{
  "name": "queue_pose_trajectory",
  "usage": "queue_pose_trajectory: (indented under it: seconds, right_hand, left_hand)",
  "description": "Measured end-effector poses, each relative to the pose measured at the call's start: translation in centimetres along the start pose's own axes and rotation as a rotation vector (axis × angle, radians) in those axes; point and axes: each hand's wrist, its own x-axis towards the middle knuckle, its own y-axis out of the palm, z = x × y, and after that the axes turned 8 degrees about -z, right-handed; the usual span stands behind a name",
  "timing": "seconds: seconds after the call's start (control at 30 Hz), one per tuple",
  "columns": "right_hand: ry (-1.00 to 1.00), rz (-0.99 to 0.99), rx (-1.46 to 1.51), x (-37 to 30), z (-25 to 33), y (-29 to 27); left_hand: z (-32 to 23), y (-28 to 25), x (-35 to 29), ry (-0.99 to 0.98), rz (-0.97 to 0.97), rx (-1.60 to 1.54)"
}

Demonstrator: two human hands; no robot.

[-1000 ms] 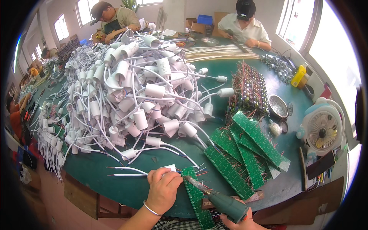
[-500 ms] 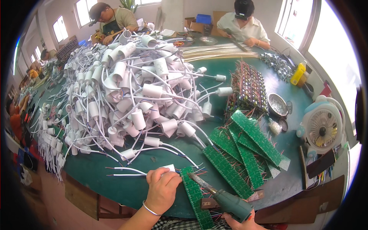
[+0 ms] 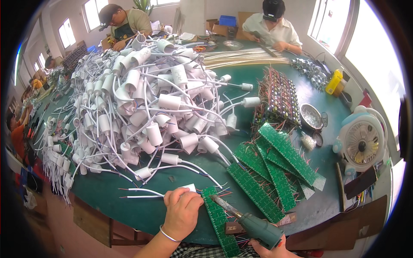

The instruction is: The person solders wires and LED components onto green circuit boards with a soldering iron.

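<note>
With left hand (image 3: 183, 213): grips short white plastic cylinder (image 3: 189, 187), fingers curled down over it; exact fingertip contact partly hidden, cannot tell. On left wrist: silver bangle (image 3: 169, 234). Out from hand toward the left: two thin white cables (image 3: 142, 197), ends brownish. Just right of cylinder, beside fingertips: long narrow green circuit-board strip (image 3: 221, 225), slanting down toward lower edge of view.

With right hand (image 3: 269, 250): grips dark green plastic-handled soldering iron (image 3: 260, 231), fingers closed about rear of handle, partly out of sight. Points metal barrel up and left, tip at upper part of strip; cannot tell whether touching. Beneath handle: brown bar (image 3: 232, 228).

On dark green tabletop (image 3: 107, 193), beyond left hand: large tangled heap of white plastic sockets and cables (image 3: 167, 101). Right of strip: fanned-out pile of green circuit boards (image 3: 256, 192). Behind pile: dark block of wired boards (image 3: 278, 99). Farther right: white and pale-blue fan (image 3: 361, 146). Across table: co-worker in pale shirt (image 3: 273, 34), head bent.
</note>
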Motion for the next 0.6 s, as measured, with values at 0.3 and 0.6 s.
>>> queue_pose_trajectory:
  seconds: [0.3,0.6]
  right_hand:
    - [0.019,-0.006,-0.024,-0.24,-0.11,0.04]
    - [0.018,0.018,-0.036,-0.08,0.38,0.11]
  left_hand:
    - [-0.26,0.04,0.04,-0.003,0.015,0.019]
    - [-0.20,0.31,-0.18,-0.001,0.004,0.025]
